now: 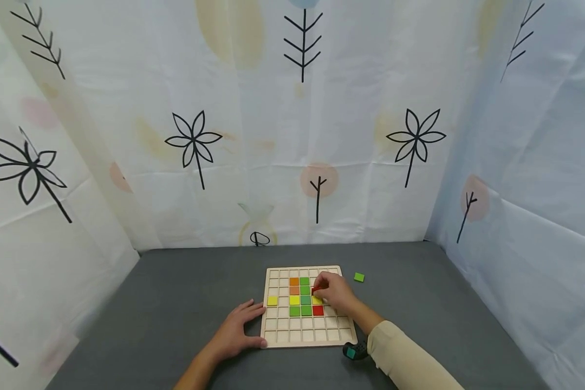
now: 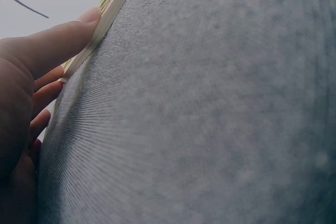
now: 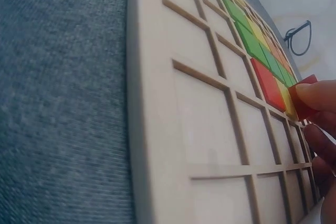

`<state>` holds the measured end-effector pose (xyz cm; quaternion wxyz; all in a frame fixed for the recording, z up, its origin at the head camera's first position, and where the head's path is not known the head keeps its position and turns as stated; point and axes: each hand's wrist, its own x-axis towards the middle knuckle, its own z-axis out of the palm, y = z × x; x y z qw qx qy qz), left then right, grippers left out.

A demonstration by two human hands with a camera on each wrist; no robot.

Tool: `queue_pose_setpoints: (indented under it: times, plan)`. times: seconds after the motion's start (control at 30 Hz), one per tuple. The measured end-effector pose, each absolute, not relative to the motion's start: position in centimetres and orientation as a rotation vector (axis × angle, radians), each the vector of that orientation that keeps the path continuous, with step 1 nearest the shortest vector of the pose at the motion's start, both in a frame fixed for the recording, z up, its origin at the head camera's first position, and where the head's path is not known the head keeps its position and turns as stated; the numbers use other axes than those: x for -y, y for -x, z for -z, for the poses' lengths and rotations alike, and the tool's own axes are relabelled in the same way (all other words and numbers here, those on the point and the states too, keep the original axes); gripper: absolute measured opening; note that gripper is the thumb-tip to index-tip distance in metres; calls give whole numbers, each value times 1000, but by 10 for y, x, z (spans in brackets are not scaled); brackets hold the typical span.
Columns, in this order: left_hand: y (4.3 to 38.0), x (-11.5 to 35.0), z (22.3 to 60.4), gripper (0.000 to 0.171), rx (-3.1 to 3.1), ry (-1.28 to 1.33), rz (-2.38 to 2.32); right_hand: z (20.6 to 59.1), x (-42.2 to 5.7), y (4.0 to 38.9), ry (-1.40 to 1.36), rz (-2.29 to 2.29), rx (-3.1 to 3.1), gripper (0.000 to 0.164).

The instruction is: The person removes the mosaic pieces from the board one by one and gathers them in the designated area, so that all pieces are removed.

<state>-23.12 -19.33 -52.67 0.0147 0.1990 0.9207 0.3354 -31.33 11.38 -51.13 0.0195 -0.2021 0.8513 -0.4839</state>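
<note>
A square wooden grid board [image 1: 312, 337] lies flat on the grey cloth. My right hand [image 1: 335, 294] pinches a red square tile [image 3: 296, 106] between thumb and fingers, tilted over the right part of the grid. Just nearer than it, a yellow tile [image 1: 317, 300] and another red tile [image 1: 318, 310] sit in cells. Green tiles [image 1: 305, 310], orange tiles [image 1: 294, 281] and a further yellow tile [image 1: 294, 299] fill cells to the left. Against the board's left edge, my left hand [image 1: 234, 330] rests with fingers extended, its thumb at the near corner.
A lone green tile [image 1: 359, 277] lies on the cloth right of the board. By the near right corner sits a small black device [image 1: 353, 351] with a teal face, close to the right sleeve [image 1: 404, 352]. Patterned fabric walls [image 1: 253, 206] enclose the back and sides.
</note>
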Motion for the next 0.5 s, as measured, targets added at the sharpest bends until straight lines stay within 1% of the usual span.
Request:
queue_pose_setpoints:
  times: [0.5]
  plan:
    - [231,194,529,82,-2875,-611,-1039,500,-119,316,610,1480,-2675,11]
